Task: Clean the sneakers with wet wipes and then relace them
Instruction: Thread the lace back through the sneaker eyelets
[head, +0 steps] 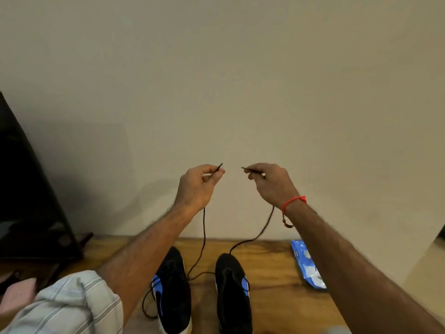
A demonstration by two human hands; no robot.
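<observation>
Two black sneakers with blue side patches stand side by side on a wooden table [277, 273], toes toward the wall: the left sneaker [173, 292] and the right sneaker [232, 295]. A black shoelace [204, 227] runs up from the right sneaker to both raised hands. My left hand [197, 184] pinches one lace tip, and my right hand [269, 184] pinches the other tip. Both tips are held level, a short gap apart. Another lace lies looped beside the left sneaker.
A blue and white wet wipes pack [307, 263] lies on the table at the right. A dark screen [29, 189] stands at the left against the beige wall. A pink object [19, 295] sits at the lower left.
</observation>
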